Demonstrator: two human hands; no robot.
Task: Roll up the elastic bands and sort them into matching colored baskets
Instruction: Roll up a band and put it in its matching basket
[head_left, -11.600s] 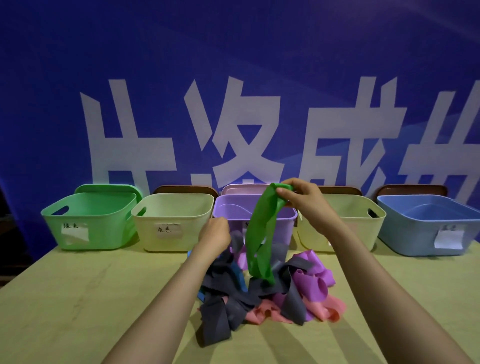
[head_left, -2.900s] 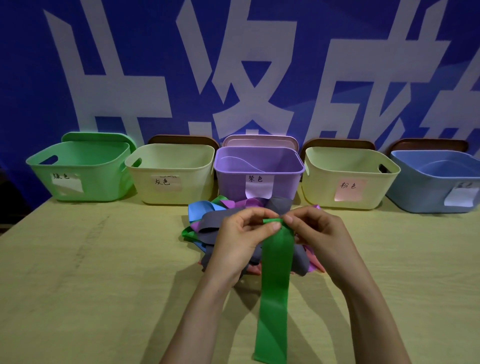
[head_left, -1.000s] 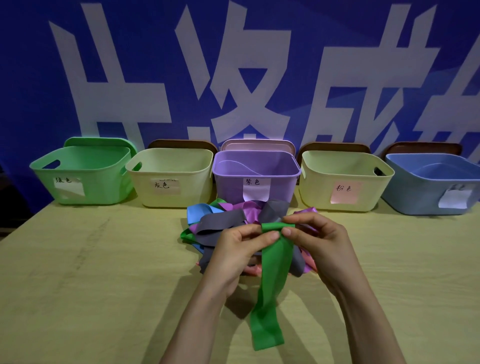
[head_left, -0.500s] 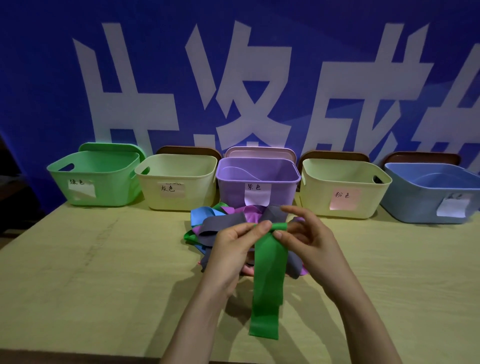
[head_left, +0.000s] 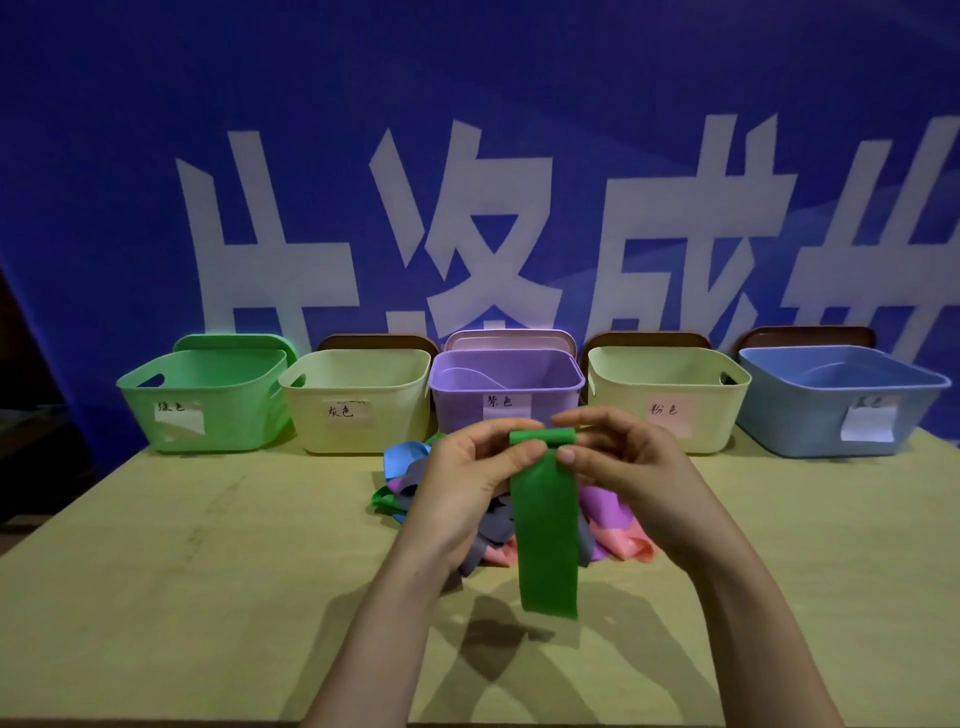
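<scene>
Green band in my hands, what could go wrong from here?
The green band is barely rolled at its top, pinched by the left hand and right hand; a slip could unwind it. Its tail hangs by the pile of bands and might snag one.

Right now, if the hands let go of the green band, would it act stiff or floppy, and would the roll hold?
Probably floppy: the green band hangs limp below the left hand and right hand pinching it. Likely light: that pinch alone carries it. The short roll at top may well unwind.
</scene>
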